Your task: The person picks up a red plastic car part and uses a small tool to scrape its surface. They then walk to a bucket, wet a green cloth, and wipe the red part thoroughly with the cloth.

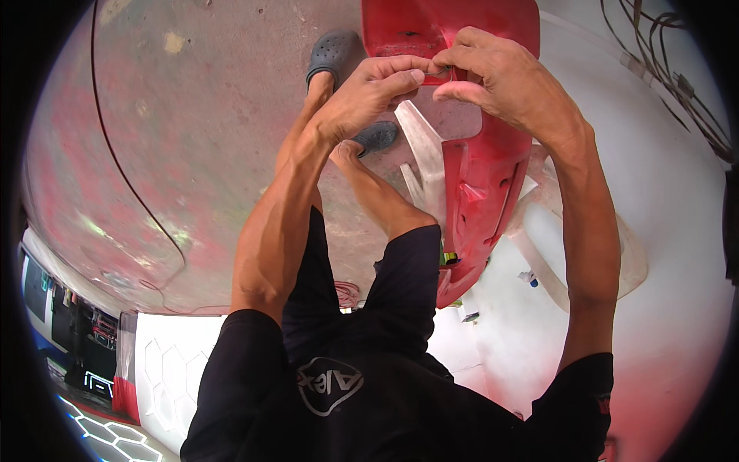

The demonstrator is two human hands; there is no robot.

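Observation:
My left hand (379, 88) is stretched out in front of me, thumb and forefinger pinched together on a thin wire-like strand (439, 74). My right hand (504, 83) meets it from the other side, fingers curled at the strand's other end and its thumb held lower, a little apart. The fingertips of both hands nearly touch. Behind and below them is a large glossy red moulded panel (481, 173) with an opening in it; my right hand covers part of it. What the strand joins to is too small to tell.
Beside the red panel stands a whitish support (425, 146). A pale looped frame (635, 258) lies to the right. Dark cables (654, 46) hang at the upper right, and a long thin hose (127, 181) crosses the stained floor (208, 100) on the left. My feet wear grey clogs (336, 52).

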